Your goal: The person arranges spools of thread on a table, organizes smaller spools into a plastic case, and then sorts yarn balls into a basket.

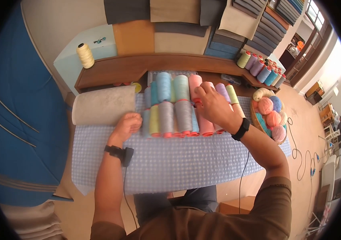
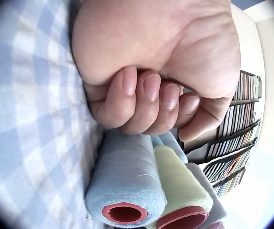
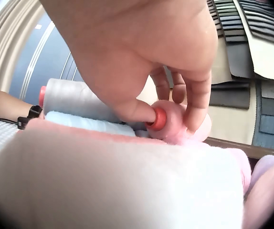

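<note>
Cones of thread lie heaped in layers, several in each row, their red core ends toward the person. My right hand [image 1: 217,105] reaches over the heap and grips a pink thread cone [image 3: 171,110] on top, its thumb at the red core end [image 3: 160,119] and its fingers around the far side. My left hand [image 1: 128,125] is curled into a fist at the left end of the heap, with nothing visible in it. Its knuckles are right at a light blue cone [image 2: 125,179], beside a pale green cone [image 2: 177,174]. Grey cones [image 1: 166,117] lie in the middle.
A checked cloth [image 1: 170,160] covers the table. At left lies a roll of pale fabric [image 1: 104,106]; at right stands a basket of yarn balls [image 1: 265,106]. A raised wooden shelf [image 1: 118,66] behind bears a cream cone [image 1: 85,56] and more upright cones [image 1: 264,75]. Fabric swatches hang behind.
</note>
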Demonstrator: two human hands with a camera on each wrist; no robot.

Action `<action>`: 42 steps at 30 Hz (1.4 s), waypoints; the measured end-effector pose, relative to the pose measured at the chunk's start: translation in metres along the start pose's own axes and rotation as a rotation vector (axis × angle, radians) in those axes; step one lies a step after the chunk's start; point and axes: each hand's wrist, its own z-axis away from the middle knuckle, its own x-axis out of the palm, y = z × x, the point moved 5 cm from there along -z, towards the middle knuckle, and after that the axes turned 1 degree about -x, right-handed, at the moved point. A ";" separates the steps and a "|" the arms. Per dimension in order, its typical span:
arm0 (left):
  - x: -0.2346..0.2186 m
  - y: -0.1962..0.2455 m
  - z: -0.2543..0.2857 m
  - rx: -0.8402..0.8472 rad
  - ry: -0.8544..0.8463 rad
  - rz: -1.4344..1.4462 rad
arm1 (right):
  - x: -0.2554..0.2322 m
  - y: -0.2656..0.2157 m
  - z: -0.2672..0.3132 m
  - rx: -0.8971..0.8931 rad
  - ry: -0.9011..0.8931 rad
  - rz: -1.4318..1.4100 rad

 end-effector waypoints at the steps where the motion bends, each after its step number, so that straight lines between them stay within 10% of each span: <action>1: 0.000 0.000 0.000 0.003 -0.001 0.002 | -0.007 -0.002 0.000 -0.022 0.019 -0.006; 5: 0.002 0.002 0.000 -0.004 0.003 0.004 | -0.032 0.049 -0.011 0.086 0.049 -0.082; 11: -0.002 -0.002 -0.002 -0.006 -0.016 -0.012 | -0.059 0.253 -0.032 0.496 0.312 0.259; 21: 0.000 0.000 0.001 -0.009 -0.013 -0.023 | -0.053 0.371 -0.048 0.738 0.177 0.348; 33: -0.001 -0.001 -0.001 0.000 -0.011 -0.027 | -0.051 0.322 -0.029 0.488 0.347 0.340; 42: -0.001 -0.002 -0.001 0.002 0.000 -0.013 | -0.082 0.071 0.044 0.228 0.454 -0.314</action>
